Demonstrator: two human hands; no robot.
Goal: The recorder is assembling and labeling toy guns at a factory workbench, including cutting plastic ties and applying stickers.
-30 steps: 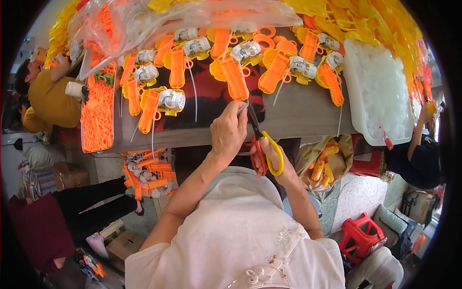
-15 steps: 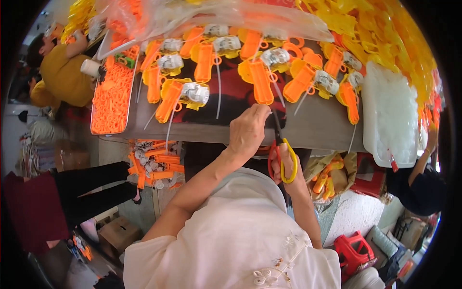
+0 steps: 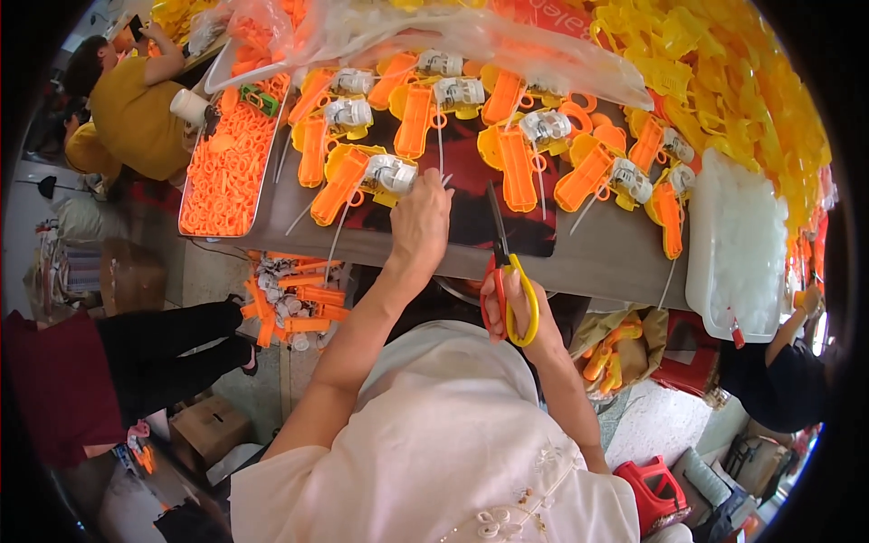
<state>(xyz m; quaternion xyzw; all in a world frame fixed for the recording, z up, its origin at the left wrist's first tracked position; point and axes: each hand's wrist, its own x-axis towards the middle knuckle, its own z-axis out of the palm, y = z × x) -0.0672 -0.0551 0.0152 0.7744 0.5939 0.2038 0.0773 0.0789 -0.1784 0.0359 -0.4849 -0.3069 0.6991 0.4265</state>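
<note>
My left hand (image 3: 422, 220) reaches over the table edge and touches a white cord next to an orange and yellow plastic toy with a white reel (image 3: 362, 179). My right hand (image 3: 513, 308) grips scissors with red and yellow handles (image 3: 503, 271), blades pointing away toward the table. Several more orange and yellow toys (image 3: 507, 154) lie in rows on the brown table (image 3: 597, 262), each with a white cord hanging toward me.
A tray of small orange parts (image 3: 231, 167) sits at the left. A white tub of white pieces (image 3: 738, 244) stands at the right. Yellow plastic parts (image 3: 724, 81) pile at the back right. Other people sit at far left (image 3: 127, 104) and lower right (image 3: 778, 371).
My left hand has moved forward onto the table toward the nearest toy. My right hand with the scissors has risen closer to the table edge.
</note>
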